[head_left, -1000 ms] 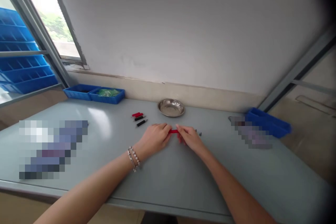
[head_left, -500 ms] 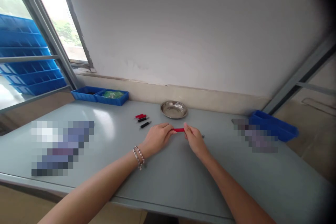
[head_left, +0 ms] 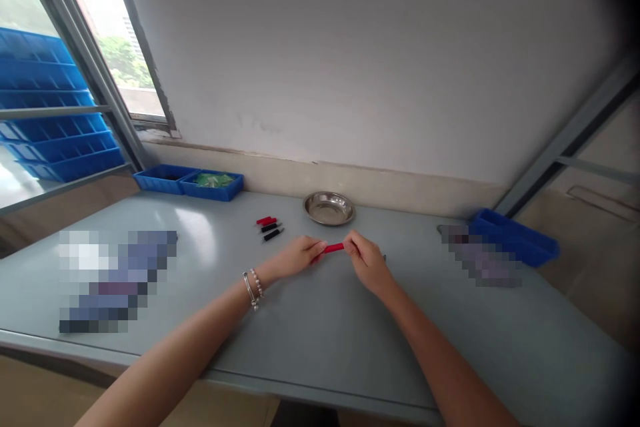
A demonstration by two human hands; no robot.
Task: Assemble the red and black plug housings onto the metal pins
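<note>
A slim red rod (head_left: 334, 248) is held between my two hands, over the front half of the table; its ends are hidden in my fingers. My left hand (head_left: 303, 255), with two bracelets at the wrist, pinches its left end. The fingers of my right hand (head_left: 367, 260) are closed round its right end. Left of and beyond my hands lie red rods (head_left: 266, 221) and black rods (head_left: 273, 234) with thin metal tips. A small dark piece (head_left: 385, 257) shows just past my right hand, too small to name.
A round steel dish (head_left: 329, 208) stands behind my hands. Two blue bins (head_left: 213, 190) are at the back left, one with green packets. Another blue bin (head_left: 515, 240) sits at the right. Pixelated items lie on both sides of the grey table (head_left: 320, 340). Blue bins (head_left: 55, 120) stack at left.
My left hand has shifted slightly left and its wrist has turned. The red rod now tilts up to the right, still held in both hands. The view has moved a little.
</note>
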